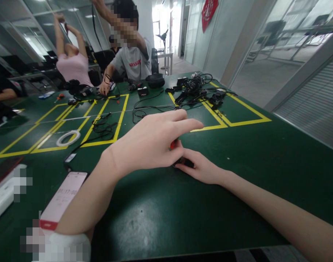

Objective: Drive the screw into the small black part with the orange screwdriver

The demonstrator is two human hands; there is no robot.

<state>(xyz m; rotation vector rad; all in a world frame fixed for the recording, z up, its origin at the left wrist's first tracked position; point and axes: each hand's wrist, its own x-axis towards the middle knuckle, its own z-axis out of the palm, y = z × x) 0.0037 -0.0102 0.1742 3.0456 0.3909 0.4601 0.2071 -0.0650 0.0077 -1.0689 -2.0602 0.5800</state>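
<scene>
My left hand [148, 143] reaches in from the lower left, above the green table. Its index finger stretches out to the right, while the thumb bends down against a small dark object [178, 162]. A bright red-orange part [172, 145] of that object shows between the left thumb and fingers. From the right comes my right hand [203, 166], resting low at the table with its thumb and fingers pinched on the same object. Most of the object is hidden behind my hands, so its kind cannot be made out.
A lit phone [64, 198] lies by my left forearm, near a white power strip [5, 193]. Farther off are a white tape roll [68, 138], a black cable [103, 127] and tangled black gear [195, 87]. Yellow tape [249, 122] marks the table [264, 156]. People [133, 60] sit opposite.
</scene>
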